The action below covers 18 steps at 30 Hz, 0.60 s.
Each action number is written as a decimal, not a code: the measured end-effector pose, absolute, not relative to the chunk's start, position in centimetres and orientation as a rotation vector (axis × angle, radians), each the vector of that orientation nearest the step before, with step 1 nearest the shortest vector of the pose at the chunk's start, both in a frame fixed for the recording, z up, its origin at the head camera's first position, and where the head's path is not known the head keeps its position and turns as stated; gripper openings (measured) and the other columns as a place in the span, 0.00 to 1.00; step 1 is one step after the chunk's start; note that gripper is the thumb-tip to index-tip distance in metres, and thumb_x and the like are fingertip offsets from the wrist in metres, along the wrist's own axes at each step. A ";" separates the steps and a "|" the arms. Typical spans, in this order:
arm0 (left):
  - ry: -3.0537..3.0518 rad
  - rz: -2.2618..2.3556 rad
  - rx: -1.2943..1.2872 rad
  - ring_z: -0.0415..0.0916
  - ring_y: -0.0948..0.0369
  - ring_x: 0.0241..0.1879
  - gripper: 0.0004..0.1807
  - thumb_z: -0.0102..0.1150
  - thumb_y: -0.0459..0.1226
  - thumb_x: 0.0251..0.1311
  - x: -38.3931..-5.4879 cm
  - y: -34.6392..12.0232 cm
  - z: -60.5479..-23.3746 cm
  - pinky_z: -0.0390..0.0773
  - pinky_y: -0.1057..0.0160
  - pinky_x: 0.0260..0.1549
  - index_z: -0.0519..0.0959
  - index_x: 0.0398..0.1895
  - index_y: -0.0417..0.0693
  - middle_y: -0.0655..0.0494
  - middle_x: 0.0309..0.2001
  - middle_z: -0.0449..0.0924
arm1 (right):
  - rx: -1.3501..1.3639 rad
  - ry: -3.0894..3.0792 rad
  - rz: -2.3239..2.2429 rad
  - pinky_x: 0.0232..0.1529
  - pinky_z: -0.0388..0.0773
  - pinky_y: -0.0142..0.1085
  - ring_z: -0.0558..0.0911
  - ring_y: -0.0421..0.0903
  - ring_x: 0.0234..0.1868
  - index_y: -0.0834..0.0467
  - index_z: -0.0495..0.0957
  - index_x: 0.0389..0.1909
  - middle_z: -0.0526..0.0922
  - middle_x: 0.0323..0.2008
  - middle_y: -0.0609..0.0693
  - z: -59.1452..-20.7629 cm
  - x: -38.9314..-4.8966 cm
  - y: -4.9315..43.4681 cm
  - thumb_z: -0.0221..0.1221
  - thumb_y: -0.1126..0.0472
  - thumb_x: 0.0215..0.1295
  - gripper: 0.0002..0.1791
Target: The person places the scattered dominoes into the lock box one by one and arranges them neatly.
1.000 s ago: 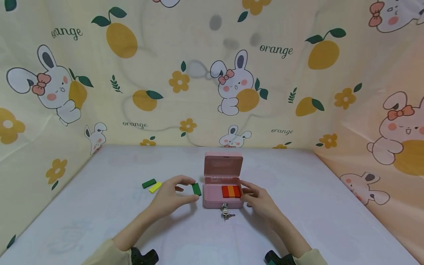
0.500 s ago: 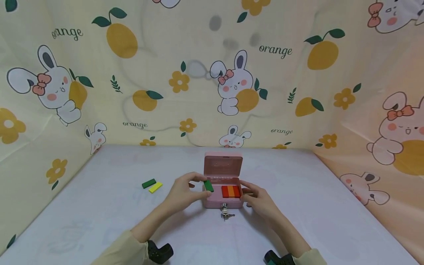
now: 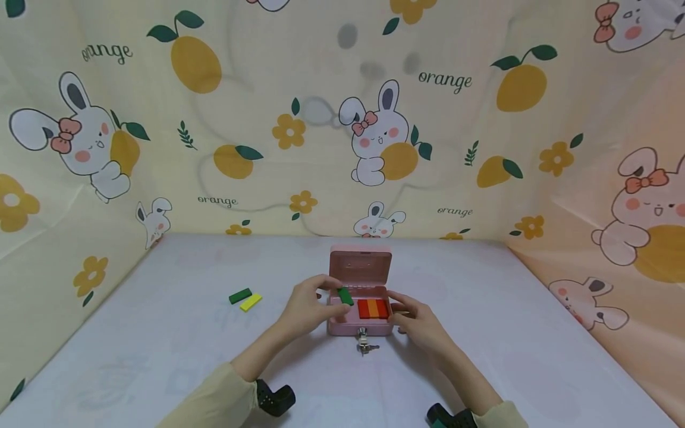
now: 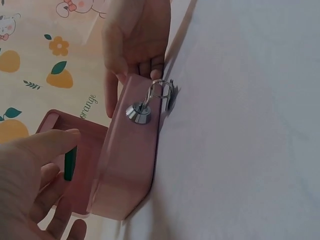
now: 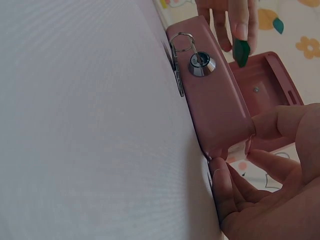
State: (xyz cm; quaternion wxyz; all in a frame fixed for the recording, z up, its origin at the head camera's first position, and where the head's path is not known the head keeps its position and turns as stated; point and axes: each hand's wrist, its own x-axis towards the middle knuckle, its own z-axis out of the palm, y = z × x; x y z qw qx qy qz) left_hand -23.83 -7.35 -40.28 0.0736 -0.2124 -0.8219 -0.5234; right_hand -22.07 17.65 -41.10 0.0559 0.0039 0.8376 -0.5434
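Note:
A pink metal cash box [image 3: 348, 328] stands on the table with its lid [image 3: 360, 267] raised. Red and orange blocks [image 3: 373, 309] lie side by side in its right half. My left hand [image 3: 307, 306] pinches a green block [image 3: 345, 296] between thumb and fingertips, over the box's left half. In the left wrist view the green block [image 4: 70, 164] shows in front of the raised lid. My right hand [image 3: 420, 324] holds the box by its right end, thumb at the top rim and fingers low along the side, as the right wrist view shows.
Another green block [image 3: 240, 295] and a yellow block [image 3: 251, 302] lie close together on the table to the left. Keys on a ring [image 3: 365, 346] hang from the lock [image 5: 201, 63] at the box's front. A printed cloth [image 3: 321, 148] rises behind the table.
My left hand has carried the green block rightward from beside the box to over its left half. The right hand and the box have stayed in place.

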 end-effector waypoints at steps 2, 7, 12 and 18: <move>-2.472 -1.568 -0.641 0.74 0.53 0.50 0.20 0.75 0.41 0.52 -24.1 -7.2 -40.4 0.72 0.46 0.52 0.80 0.48 0.48 0.60 0.45 0.80 | 0.007 2.540 -1.648 0.51 0.77 0.47 0.76 0.51 0.53 0.48 0.69 0.70 0.75 0.61 0.55 -41.1 -22.1 17.7 0.61 0.61 0.64 0.32; -2.495 -1.537 -0.651 0.73 0.52 0.50 0.21 0.76 0.40 0.50 -24.6 -7.0 -40.5 0.73 0.46 0.50 0.81 0.47 0.47 0.59 0.46 0.81 | -0.017 2.537 -1.652 0.50 0.77 0.48 0.75 0.52 0.54 0.48 0.69 0.70 0.75 0.61 0.56 -41.1 -22.1 17.8 0.61 0.61 0.64 0.31; -2.521 -1.518 -0.672 0.73 0.52 0.49 0.20 0.76 0.38 0.50 -25.0 -6.7 -40.6 0.76 0.52 0.45 0.81 0.47 0.47 0.58 0.45 0.81 | -0.032 2.526 -1.671 0.49 0.78 0.47 0.75 0.52 0.55 0.49 0.70 0.69 0.75 0.60 0.56 -41.1 -22.2 17.8 0.60 0.62 0.65 0.30; -2.559 -1.496 -0.705 0.75 0.53 0.45 0.21 0.76 0.38 0.50 -25.2 -6.4 -40.8 0.77 0.57 0.40 0.80 0.47 0.48 0.59 0.43 0.81 | -0.005 2.542 -1.642 0.50 0.77 0.48 0.75 0.53 0.55 0.49 0.69 0.70 0.75 0.60 0.56 -41.2 -22.3 17.7 0.60 0.62 0.65 0.31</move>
